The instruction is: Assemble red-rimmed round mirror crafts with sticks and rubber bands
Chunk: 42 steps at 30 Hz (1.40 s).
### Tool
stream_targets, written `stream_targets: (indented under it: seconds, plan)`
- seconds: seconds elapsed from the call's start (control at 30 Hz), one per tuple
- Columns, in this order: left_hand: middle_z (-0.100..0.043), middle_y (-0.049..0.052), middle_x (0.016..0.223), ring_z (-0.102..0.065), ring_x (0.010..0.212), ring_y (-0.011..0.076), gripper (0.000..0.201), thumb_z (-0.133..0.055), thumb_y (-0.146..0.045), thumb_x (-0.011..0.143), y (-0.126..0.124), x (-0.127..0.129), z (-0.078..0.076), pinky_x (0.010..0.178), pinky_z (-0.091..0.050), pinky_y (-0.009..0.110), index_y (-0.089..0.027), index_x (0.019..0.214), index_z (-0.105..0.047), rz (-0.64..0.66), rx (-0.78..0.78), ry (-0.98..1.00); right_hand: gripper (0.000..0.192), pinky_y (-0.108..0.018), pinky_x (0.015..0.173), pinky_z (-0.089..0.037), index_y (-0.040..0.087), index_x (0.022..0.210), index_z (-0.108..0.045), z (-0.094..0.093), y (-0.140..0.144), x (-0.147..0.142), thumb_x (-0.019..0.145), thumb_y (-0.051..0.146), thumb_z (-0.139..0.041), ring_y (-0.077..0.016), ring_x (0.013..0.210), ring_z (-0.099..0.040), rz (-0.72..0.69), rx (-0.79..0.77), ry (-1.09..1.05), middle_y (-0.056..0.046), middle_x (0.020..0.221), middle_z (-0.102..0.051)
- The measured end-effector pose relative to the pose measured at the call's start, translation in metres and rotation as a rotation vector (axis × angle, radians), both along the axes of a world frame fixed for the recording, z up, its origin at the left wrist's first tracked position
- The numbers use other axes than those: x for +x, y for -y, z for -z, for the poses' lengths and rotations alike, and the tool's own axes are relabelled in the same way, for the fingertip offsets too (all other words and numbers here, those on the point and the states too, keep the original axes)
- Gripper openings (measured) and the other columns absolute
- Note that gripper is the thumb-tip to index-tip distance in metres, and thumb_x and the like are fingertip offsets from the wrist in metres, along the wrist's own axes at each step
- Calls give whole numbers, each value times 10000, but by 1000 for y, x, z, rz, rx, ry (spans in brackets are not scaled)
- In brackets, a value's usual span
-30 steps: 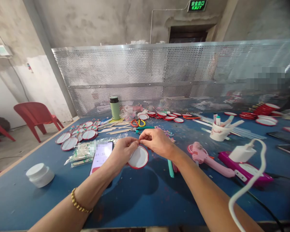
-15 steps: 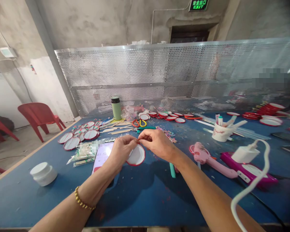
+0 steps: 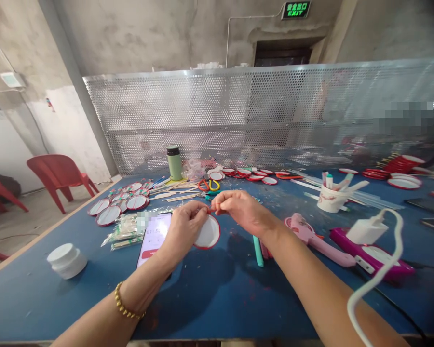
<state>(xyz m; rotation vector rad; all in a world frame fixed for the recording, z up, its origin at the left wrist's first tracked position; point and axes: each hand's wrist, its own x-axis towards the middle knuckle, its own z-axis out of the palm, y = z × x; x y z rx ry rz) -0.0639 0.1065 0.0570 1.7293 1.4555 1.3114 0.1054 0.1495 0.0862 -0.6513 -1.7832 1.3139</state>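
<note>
A round white disc with a red rim (image 3: 210, 233) is held upright above the table by my left hand (image 3: 185, 227), thumb and fingers closed at its upper edge. Just right of that grip, my right hand (image 3: 238, 208) is pinched by the top of the disc. A small reddish bit shows between the fingertips of both hands, too small to name. Below the left wrist lies a lit phone (image 3: 154, 241). On the table under my right forearm is a teal stick-like item (image 3: 258, 251).
Similar discs (image 3: 108, 215) lie at left, with more at the back. A pink glue gun (image 3: 320, 245) and a purple power strip (image 3: 374, 260) sit at right, near a cup of pens (image 3: 331, 198). At left is a white jar (image 3: 67, 262); a green bottle (image 3: 174, 165) stands behind.
Both hands and the disc have shifted slightly right. My right hand has turned, its fingers more curled, and its fingertips have drawn a little away from my left thumb.
</note>
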Motion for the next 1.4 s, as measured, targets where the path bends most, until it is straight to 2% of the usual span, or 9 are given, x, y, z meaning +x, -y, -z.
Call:
stream_targets:
  seconds: [0.1,0.17,0.3,0.5,0.67,0.83,0.93,1.13,1.4]
  plan:
    - [-494,-42,569,-384,526,93,231,-517,-288,851,5,4,-4,503,-270,204,-163,800,-704,17,48,-23,136,-335,783,-499,187,634,-568,-3,4,0,724,180,-466,-167,725,-592,-12,-99,-234,-40,688,-606]
    - [-509,-40,581,-386,533,91,226,-511,-268,857,8,5,-5,516,-279,203,-162,790,-700,34,66,-24,163,-343,777,-514,184,668,-609,-3,6,0,758,195,-474,-165,703,-596,2,-130,-253,-41,682,-623]
    - [-564,-16,626,-420,561,99,276,-500,-320,897,9,6,-4,529,-294,208,-152,772,-681,88,48,3,241,-277,640,-513,182,990,-762,2,4,1,771,224,-671,-117,615,-591,-112,-189,-159,-39,788,-726]
    - [-668,32,834,-537,699,136,257,-496,-304,904,12,5,-8,599,-374,219,-156,995,-686,161,-33,136,476,-163,385,-395,259,1182,-715,-2,-7,11,721,312,-820,-60,515,-553,178,-99,-358,-54,935,-756]
    - [-654,24,823,-551,708,134,314,-555,-195,822,9,-3,-10,624,-399,228,-135,1115,-652,291,-205,230,622,-151,313,-342,197,1277,-663,0,-15,24,731,458,-807,-72,490,-567,235,-34,-53,-73,890,-732]
    - [-609,1,700,-524,623,122,231,-607,-231,785,-3,-11,-2,576,-392,227,-119,983,-646,258,-159,225,640,-213,458,-543,237,1256,-681,3,-14,24,683,480,-831,-137,723,-633,81,-29,247,-91,1126,-679]
    - [-599,6,677,-527,603,125,168,-617,-263,763,-10,-14,2,563,-423,235,-124,852,-649,240,-160,233,701,-218,474,-550,250,1323,-628,4,-10,19,682,441,-835,-153,767,-624,37,-24,323,-97,1177,-657]
    - [-577,-4,633,-511,565,122,124,-590,-244,740,-18,-17,8,521,-387,222,-143,785,-646,181,-118,143,713,-193,451,-511,308,1348,-600,14,-6,6,682,411,-834,-161,770,-595,15,75,453,-81,1126,-650]
    - [-547,-15,608,-471,543,106,95,-565,-189,761,-22,-20,12,507,-347,210,-146,759,-649,132,-54,36,697,-205,449,-507,281,1367,-577,16,-5,1,723,431,-795,-142,688,-565,11,61,497,-40,904,-642]
